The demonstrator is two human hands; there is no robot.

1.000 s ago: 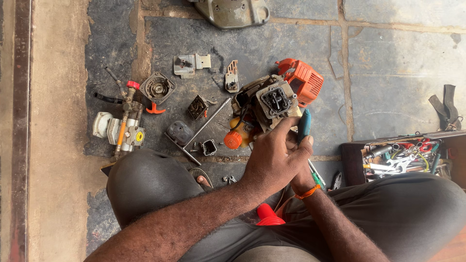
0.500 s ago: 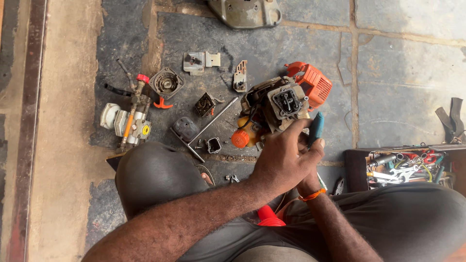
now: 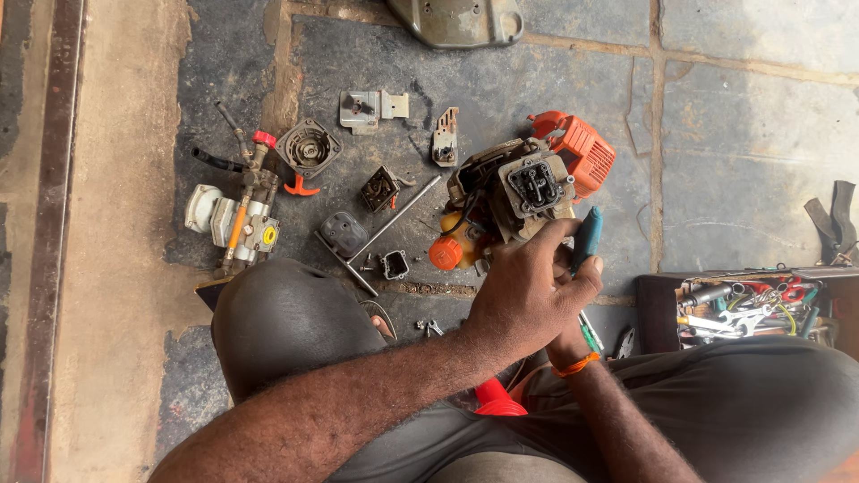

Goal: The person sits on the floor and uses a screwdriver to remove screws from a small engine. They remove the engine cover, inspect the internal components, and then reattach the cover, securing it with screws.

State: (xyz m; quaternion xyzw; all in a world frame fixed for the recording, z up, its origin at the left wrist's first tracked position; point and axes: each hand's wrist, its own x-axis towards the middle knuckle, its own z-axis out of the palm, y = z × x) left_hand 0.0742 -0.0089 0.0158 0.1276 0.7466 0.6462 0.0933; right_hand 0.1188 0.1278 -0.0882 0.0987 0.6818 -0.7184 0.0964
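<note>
A small engine (image 3: 523, 188) with an orange cover and an orange cap stands on the stone floor in front of me. My left hand (image 3: 528, 291) reaches across and grips its near side. My right hand (image 3: 573, 335), mostly hidden under the left, holds a blue-handled screwdriver (image 3: 586, 237) upright beside the engine; an orange band circles that wrist. The screwdriver's tip is hidden.
Loose engine parts lie to the left: a round recoil housing (image 3: 308, 147), a T-handled wrench (image 3: 380, 228), a white and yellow pump part (image 3: 231, 224), small metal brackets (image 3: 371, 107). An open toolbox (image 3: 747, 304) sits at right. My knees (image 3: 286, 317) frame the lower view.
The view has shifted slightly. My left hand has settled closer on the engine, and the screwdriver stays upright beside it.
</note>
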